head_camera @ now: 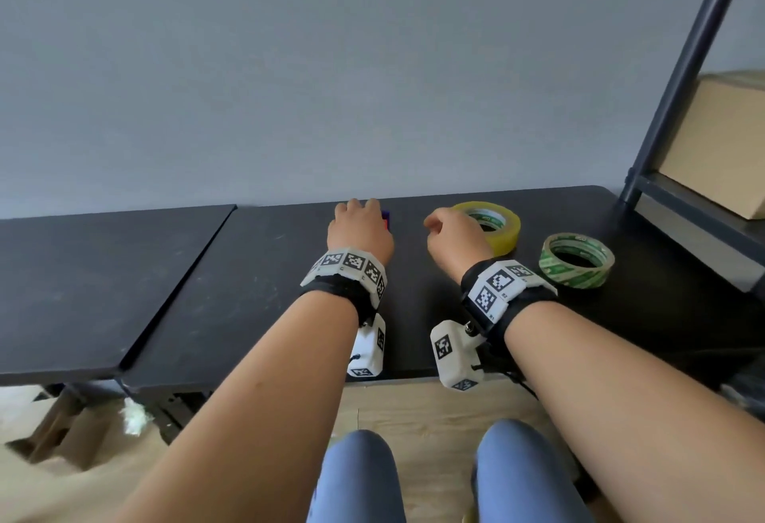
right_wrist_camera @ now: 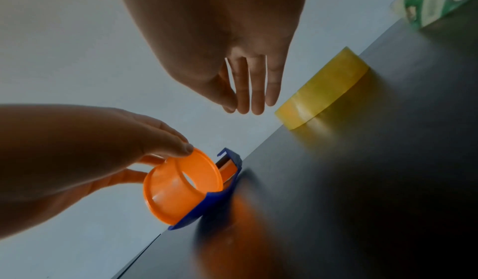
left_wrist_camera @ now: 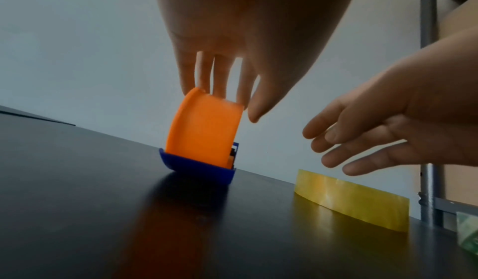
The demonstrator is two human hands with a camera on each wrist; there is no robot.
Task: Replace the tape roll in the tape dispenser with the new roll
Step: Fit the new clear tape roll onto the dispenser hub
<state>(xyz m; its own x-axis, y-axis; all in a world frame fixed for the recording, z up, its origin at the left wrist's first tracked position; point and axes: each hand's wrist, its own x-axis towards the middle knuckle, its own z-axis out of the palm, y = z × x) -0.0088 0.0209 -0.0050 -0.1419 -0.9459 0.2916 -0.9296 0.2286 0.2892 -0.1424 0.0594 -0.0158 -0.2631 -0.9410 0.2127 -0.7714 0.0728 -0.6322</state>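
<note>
The tape dispenser [left_wrist_camera: 204,128] is an orange wheel in a blue cradle [right_wrist_camera: 209,201], standing on the black table [head_camera: 248,274] near the wall. My left hand [left_wrist_camera: 222,78] grips the orange wheel from above, thumb on its rim and fingers behind it. In the head view the hand [head_camera: 360,228] hides nearly all of the dispenser [head_camera: 387,219]. My right hand [right_wrist_camera: 248,99] hovers with straight fingers, holding nothing, between the dispenser and a yellow tape roll [head_camera: 503,228]. A green-printed tape roll [head_camera: 577,261] lies flat to the right of the yellow one.
A second black table [head_camera: 82,274] adjoins on the left. A dark metal shelf frame [head_camera: 695,67] with a cardboard box [head_camera: 720,150] stands at the right end. The wall runs directly behind the tables. My knees are below the front edge.
</note>
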